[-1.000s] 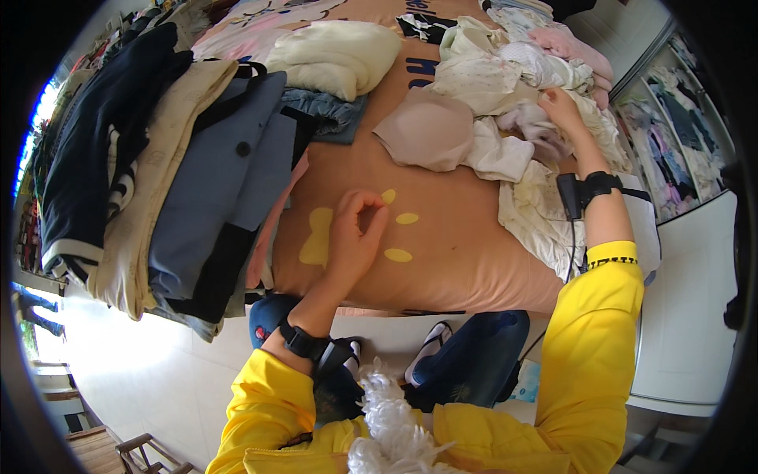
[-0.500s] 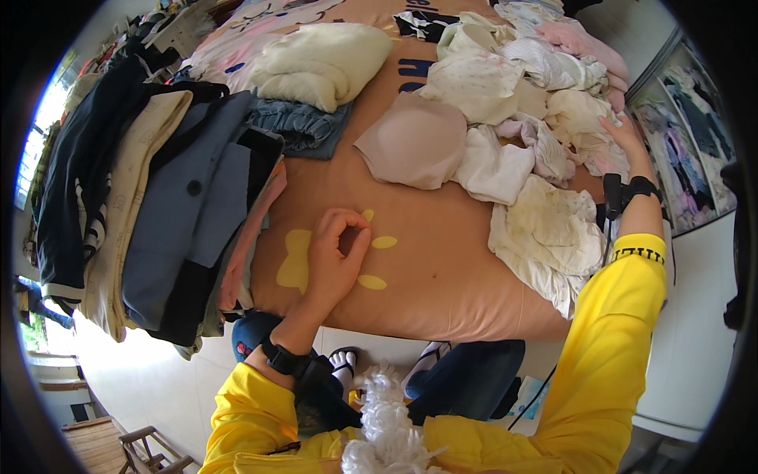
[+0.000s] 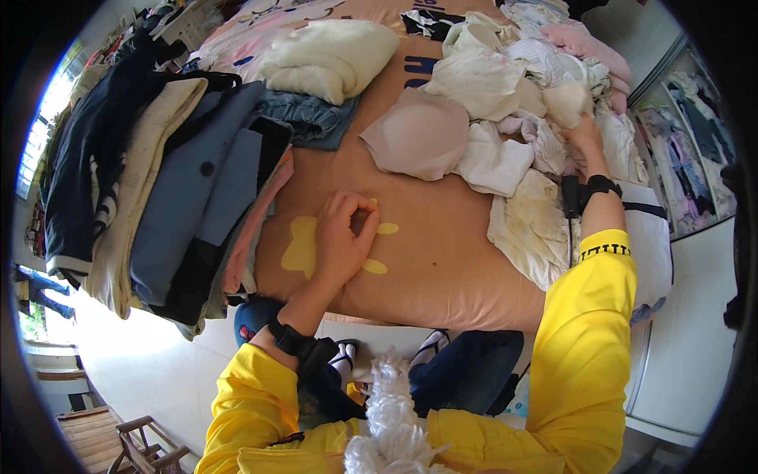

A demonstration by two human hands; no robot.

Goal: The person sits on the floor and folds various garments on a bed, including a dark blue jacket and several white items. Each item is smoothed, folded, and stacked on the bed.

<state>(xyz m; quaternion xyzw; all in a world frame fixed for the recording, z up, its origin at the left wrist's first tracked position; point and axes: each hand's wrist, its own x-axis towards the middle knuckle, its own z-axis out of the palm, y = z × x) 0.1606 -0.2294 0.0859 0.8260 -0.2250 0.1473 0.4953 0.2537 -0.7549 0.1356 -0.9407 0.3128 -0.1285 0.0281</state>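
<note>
My left hand (image 3: pixel 346 237) hovers over or rests on the orange-brown bedsheet (image 3: pixel 426 292), thumb and fingertips pressed into a ring with nothing seen between them. Out to the right, my right hand (image 3: pixel 586 136) grips the lower edge of a cream cloth piece (image 3: pixel 567 103), whose exact kind I cannot make out. Around it spreads a loose heap of white and pale clothes (image 3: pixel 478 87). Nearer me are a beige, smooth cup-shaped garment (image 3: pixel 418 134), a folded white cloth (image 3: pixel 495 160) and a crumpled cream garment (image 3: pixel 530 221).
Dark, grey-blue and beige clothes (image 3: pixel 181 189) lie in a stack along the left. Behind them sit folded jeans (image 3: pixel 308 118) under a cream fleece bundle (image 3: pixel 330 62). A white cabinet (image 3: pixel 691 308) and an open wardrobe (image 3: pixel 695 142) stand right; a wooden chair (image 3: pixel 142 442) is lower left.
My right hand has moved left and closed on the cream cloth piece, which is now raised from the heap. My left hand keeps its ring shape. The whole view has shifted slightly.
</note>
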